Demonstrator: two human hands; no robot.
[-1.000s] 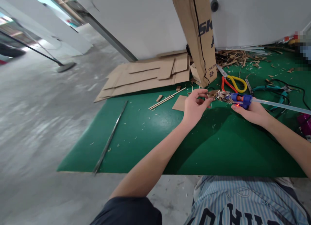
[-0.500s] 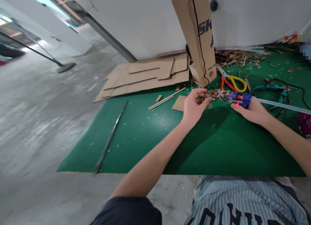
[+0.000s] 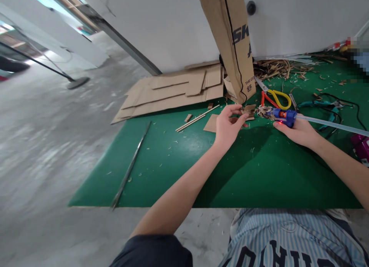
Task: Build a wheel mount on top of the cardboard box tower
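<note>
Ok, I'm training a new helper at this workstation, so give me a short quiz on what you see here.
1. Which hand holds the blue hot glue gun?
2. True or false: the yellow-handled scissors lie on the green mat.
3. Fill in the blank: a long, clear ____ sticks out of the back of the gun.

Key:
1. The right hand
2. True
3. glue stick

The cardboard box (image 3: 227, 47) reads "SK", "THE CO", "舒".
</note>
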